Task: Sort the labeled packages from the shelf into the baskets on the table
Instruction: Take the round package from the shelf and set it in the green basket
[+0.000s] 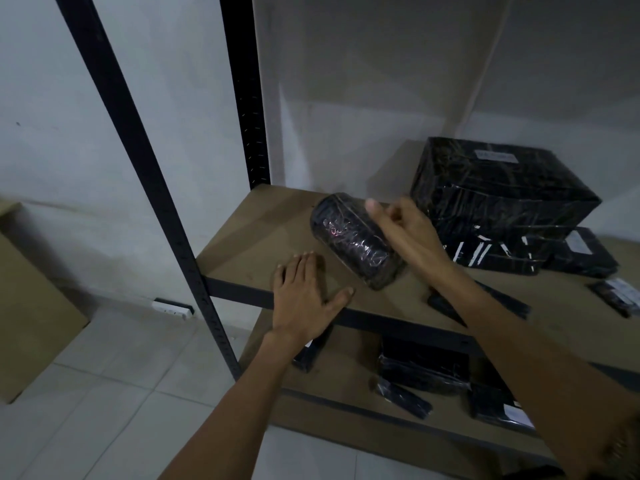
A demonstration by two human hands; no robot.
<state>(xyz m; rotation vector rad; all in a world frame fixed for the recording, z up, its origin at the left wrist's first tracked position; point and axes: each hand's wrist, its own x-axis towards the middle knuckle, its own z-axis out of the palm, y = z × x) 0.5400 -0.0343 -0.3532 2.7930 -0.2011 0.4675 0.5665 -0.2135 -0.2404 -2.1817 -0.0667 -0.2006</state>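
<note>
our right grip (pixel 405 233) curls round the round black package (pixel 349 237) (shiny wrap); our left grip (pixel 304 299) lies spread flat on the shelf (pixel 249 244).

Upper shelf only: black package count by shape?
Cylindrical package: 1
Large box package: 1
Flat packs: 4 visible
Total: 6; the stack under the large box may hide more.
</note>
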